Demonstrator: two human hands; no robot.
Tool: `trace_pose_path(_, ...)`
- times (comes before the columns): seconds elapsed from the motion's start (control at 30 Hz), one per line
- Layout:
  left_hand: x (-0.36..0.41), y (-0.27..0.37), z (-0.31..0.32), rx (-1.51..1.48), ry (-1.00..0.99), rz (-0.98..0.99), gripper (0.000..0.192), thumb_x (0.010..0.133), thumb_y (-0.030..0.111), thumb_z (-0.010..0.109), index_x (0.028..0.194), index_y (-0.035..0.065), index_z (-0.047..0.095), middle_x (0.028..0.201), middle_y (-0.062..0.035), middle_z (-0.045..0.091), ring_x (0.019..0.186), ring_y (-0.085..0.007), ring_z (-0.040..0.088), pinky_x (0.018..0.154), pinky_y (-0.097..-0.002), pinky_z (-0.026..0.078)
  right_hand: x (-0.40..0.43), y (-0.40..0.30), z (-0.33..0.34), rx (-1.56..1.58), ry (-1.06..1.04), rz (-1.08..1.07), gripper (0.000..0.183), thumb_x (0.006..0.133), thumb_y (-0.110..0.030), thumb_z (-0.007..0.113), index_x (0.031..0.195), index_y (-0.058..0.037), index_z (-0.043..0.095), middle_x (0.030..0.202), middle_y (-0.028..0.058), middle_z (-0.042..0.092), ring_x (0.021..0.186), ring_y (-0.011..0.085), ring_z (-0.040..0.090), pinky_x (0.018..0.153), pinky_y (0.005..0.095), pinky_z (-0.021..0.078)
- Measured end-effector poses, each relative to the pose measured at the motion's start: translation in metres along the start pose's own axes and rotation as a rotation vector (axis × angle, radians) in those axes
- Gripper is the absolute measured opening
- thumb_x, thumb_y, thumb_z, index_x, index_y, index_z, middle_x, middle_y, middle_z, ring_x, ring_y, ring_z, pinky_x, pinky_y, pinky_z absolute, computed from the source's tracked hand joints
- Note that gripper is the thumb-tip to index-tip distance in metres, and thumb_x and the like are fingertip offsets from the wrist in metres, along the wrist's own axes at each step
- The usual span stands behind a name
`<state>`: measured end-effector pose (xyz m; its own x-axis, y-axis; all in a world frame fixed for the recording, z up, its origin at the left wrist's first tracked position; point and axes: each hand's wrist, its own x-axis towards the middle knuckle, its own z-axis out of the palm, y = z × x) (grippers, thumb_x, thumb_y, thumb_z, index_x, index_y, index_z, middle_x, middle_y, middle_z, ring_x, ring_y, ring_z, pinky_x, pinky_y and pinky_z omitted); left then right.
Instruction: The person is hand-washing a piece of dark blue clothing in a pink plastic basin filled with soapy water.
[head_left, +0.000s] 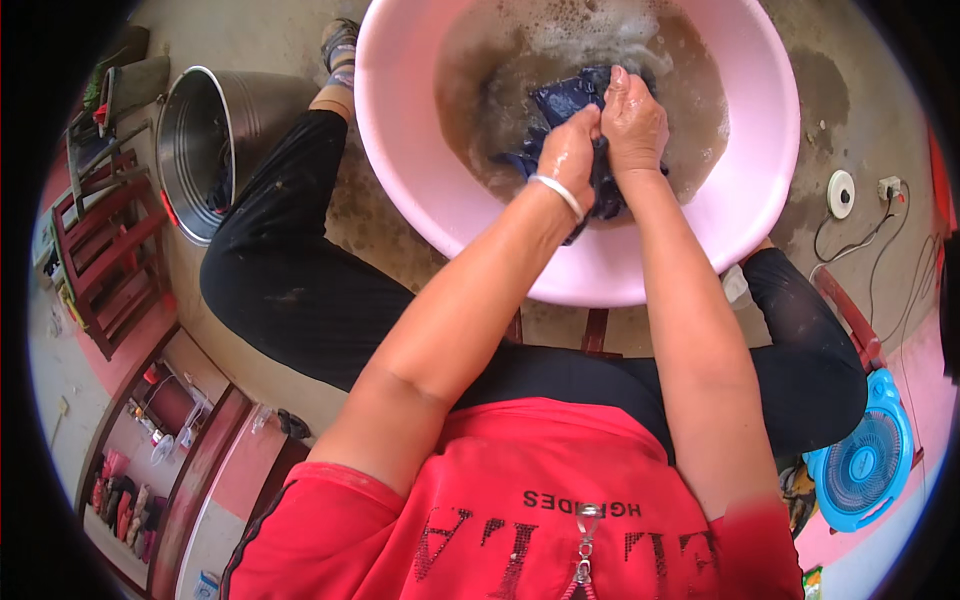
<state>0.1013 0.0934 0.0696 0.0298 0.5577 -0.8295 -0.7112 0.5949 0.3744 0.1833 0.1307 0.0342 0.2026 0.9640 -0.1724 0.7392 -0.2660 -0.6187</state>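
Note:
Before me stands a large pink plastic basin (405, 165) with murky brown water (495, 97) and some suds in it. A wet dark blue cloth (564, 99), perhaps a garment, lies partly in the water. Both my hands grip it close together near the middle of the basin. My left hand (570, 154), with a white bangle (559, 193) at the wrist, is closed on a bunched part. Right beside it, my right hand (634, 124) is closed on the cloth too, thumb pointing away from me. Folds of the cloth hang below and between the hands.
A metal bucket (259, 112) lies tipped on its side at left, dark cloth inside. Further left is a red wooden chair (112, 255). At right, a round white device (841, 193) and a power cable (855, 247) lie on the floor, near a blue fan (862, 461).

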Motion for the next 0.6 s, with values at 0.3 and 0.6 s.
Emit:
trace_pose_path(0.3,0.003,0.022,-0.012,0.102,-0.041,-0.215,0.025,0.092,0.028,0.059,0.077,0.0074,0.058,0.076,-0.0033,0.06,0.06,-0.0181,0.054,0.06,-0.0348,0.049,-0.01,-0.002,-0.013,-0.245,0.011,-0.159,0.036,0.097,-0.039,0.045,0.083,-0.0109,0.062,0.069,0.014,0.067,0.069,0.0365,0.065,0.061,0.0482,0.0491)
trace_pose_path(0.6,0.003,0.063,-0.034,0.984,-0.359,0.099,0.048,0.084,0.05,0.068,0.096,0.0029,0.068,0.09,-0.007,0.068,0.084,-0.0157,0.065,0.075,-0.0324,0.053,-0.006,0.026,-0.09,0.155,-0.658,-0.167,0.042,0.078,-0.031,0.074,0.106,-0.002,0.064,0.103,0.0118,0.068,0.09,0.0166,0.062,0.08,0.0296,0.0478)
